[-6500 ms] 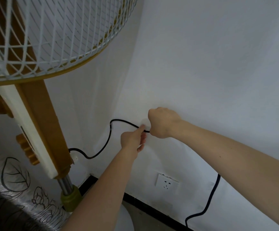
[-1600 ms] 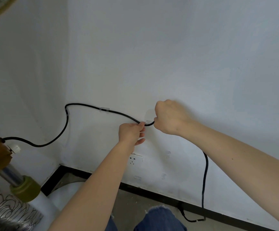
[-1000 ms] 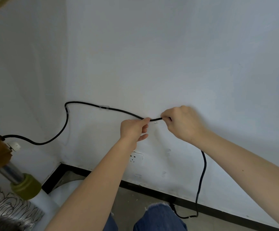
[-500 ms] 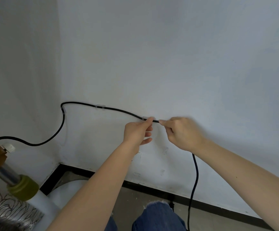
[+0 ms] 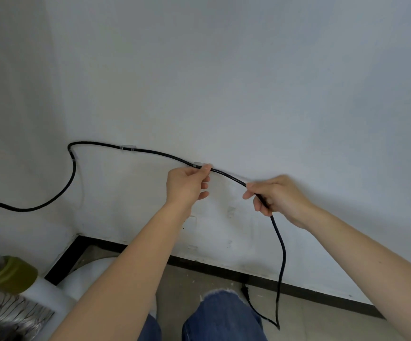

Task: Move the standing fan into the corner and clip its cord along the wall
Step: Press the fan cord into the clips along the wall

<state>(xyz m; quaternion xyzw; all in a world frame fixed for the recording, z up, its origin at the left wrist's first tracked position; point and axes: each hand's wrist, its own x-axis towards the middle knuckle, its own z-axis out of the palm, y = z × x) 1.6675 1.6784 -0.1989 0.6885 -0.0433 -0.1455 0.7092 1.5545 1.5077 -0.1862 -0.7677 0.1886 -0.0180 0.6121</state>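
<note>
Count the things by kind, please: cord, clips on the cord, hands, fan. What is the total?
cord: 1
clips: 3
hands: 2 (left hand, right hand, both holding the cord)
fan: 1, only its pole and base show
Total: 7

Single head-worn wide-angle view, looking forward and down, close to white wall; room corner at left, floor along bottom.

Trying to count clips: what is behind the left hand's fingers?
A clear clip shows just above the left hand, on the cord; the fingers cover whether the cord is seated.
</note>
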